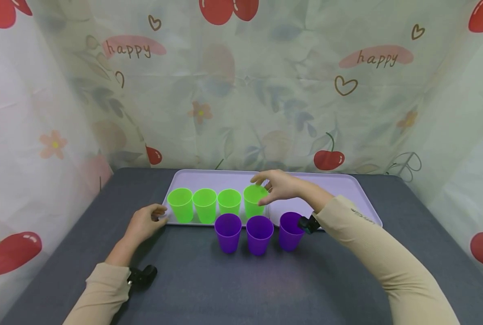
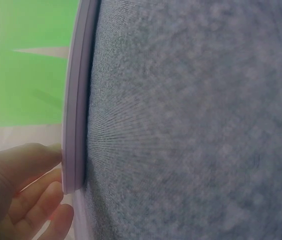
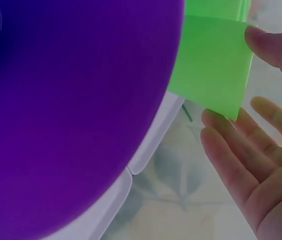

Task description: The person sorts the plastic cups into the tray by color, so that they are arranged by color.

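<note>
In the head view, a row of several green cups stands upright on the pale lilac left tray [image 1: 214,173]. My right hand [image 1: 283,184] holds the rightmost green cup [image 1: 252,201] near its rim, thumb on the near side and fingers on the far side. The right wrist view has the thumb [image 3: 276,47] against that rim. At the front left corner of the same tray, my left hand [image 1: 145,221] grips the edge with curled fingers, beside the leftmost green cup [image 1: 180,205]. Three purple cups, the middle one [image 1: 259,237] among them, stand upright in front of the trays.
A second lilac tray [image 1: 334,185] adjoins the first on the right. Dark grey cloth [image 1: 225,289] covers the table, and a printed curtain [image 1: 245,113] encloses the back and sides. A thin wire [image 1: 407,164] hangs at the back right.
</note>
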`<state>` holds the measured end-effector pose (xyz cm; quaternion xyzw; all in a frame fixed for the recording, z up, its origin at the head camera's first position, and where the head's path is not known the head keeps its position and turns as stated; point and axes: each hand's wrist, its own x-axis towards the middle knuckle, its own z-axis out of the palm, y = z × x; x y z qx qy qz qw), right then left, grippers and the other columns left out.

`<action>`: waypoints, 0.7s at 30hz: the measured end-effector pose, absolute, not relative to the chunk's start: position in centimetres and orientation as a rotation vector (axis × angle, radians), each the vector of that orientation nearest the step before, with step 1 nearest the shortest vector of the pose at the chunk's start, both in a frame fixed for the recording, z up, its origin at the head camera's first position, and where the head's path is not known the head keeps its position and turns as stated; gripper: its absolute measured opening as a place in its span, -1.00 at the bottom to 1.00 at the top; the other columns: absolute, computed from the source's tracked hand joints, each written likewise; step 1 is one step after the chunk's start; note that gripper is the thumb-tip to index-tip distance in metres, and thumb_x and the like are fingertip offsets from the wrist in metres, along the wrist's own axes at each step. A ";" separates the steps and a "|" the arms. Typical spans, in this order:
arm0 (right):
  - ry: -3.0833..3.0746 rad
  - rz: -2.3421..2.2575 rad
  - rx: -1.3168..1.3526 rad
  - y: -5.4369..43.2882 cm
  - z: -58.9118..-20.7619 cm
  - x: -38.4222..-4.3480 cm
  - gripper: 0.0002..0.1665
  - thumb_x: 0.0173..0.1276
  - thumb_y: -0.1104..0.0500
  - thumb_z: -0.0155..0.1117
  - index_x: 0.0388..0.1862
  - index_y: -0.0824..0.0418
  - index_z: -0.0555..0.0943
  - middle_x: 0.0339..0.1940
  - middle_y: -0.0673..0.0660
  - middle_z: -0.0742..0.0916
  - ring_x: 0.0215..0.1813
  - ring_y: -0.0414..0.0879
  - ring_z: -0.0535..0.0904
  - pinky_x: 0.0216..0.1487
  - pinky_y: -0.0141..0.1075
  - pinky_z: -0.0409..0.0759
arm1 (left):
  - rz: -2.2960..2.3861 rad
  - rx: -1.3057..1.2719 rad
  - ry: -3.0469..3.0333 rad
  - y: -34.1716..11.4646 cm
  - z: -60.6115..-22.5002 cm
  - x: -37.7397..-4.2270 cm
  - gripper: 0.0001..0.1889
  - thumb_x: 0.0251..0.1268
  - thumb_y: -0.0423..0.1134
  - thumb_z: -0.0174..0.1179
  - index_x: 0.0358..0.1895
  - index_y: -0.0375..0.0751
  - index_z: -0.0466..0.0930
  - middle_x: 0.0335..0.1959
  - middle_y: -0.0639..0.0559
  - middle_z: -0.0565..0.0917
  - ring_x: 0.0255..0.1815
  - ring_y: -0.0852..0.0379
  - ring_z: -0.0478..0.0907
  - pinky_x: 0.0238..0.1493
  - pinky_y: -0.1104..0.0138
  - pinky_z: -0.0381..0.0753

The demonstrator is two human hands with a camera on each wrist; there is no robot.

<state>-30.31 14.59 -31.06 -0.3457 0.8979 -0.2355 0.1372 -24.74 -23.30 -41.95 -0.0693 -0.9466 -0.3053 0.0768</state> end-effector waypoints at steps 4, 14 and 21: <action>2.579 -0.655 -0.998 14.4 -31.3 -30.5 -0.25 0.07 0.15 0.43 0.25 0.28 0.40 0.14 0.32 0.59 0.08 0.24 0.60 0.07 -0.13 0.61 | -0.911 -0.213 -2.828 -23.3 -42.0 -24.8 -0.68 0.18 -0.32 0.20 -0.03 -0.44 0.55 -0.10 -0.36 0.64 -0.12 -0.23 0.60 -0.06 -0.01 0.57; 2.558 -0.613 -1.045 14.1 -31.9 -30.6 -0.25 0.06 0.17 0.44 0.23 0.31 0.40 0.10 0.33 0.61 0.03 0.25 0.63 0.04 -0.17 0.63 | -0.910 -0.189 -2.849 -23.2 -41.8 -24.7 -0.67 0.20 -0.30 0.20 -0.01 -0.43 0.54 -0.09 -0.35 0.64 -0.10 -0.22 0.59 -0.05 -0.01 0.56; 2.542 -0.633 -1.031 14.0 -32.0 -30.5 -0.24 0.06 0.17 0.44 0.25 0.30 0.39 0.12 0.36 0.60 0.05 0.27 0.61 0.06 -0.16 0.62 | -0.914 -0.208 -2.839 -23.2 -41.8 -24.7 -0.67 0.19 -0.31 0.19 -0.02 -0.44 0.54 -0.09 -0.36 0.64 -0.11 -0.23 0.60 -0.06 -0.01 0.57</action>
